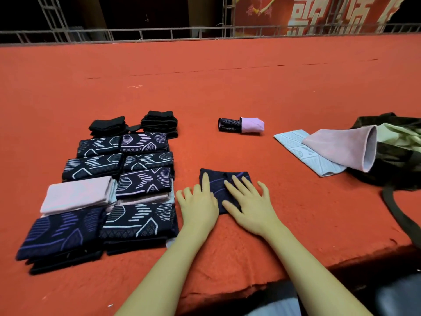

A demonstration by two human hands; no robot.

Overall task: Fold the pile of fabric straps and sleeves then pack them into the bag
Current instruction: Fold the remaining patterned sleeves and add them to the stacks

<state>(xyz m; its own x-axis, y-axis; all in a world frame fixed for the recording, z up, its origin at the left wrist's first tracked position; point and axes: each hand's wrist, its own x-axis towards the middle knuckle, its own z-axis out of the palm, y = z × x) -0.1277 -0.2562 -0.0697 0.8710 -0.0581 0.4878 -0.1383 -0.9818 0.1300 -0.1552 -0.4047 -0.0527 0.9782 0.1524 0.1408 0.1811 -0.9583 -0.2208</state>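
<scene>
Folded sleeves (100,197) lay in tidy rows at left, seemingly sorted for packing. Beside them the left hand (198,201) and right hand (252,201), fingers straight and spread, pressed a dark sleeve (224,179) flat, probably to set its fold. Further right lay a roll (241,125), loose sleeves (328,151) and the bag (396,156). Red carpet (205,83) covered the platform; railing (141,34) and banner (319,14) stood behind.

- A red carpet (227,87) is covering the whole raised platform, its near edge showing ragged and frayed.
- A grey metal truss railing (159,34) is running along the far edge of the carpet.
- A red banner (307,12) with large pale characters is hanging behind the railing at upper right.
- A vertical truss column (53,17) is standing at upper left.
</scene>
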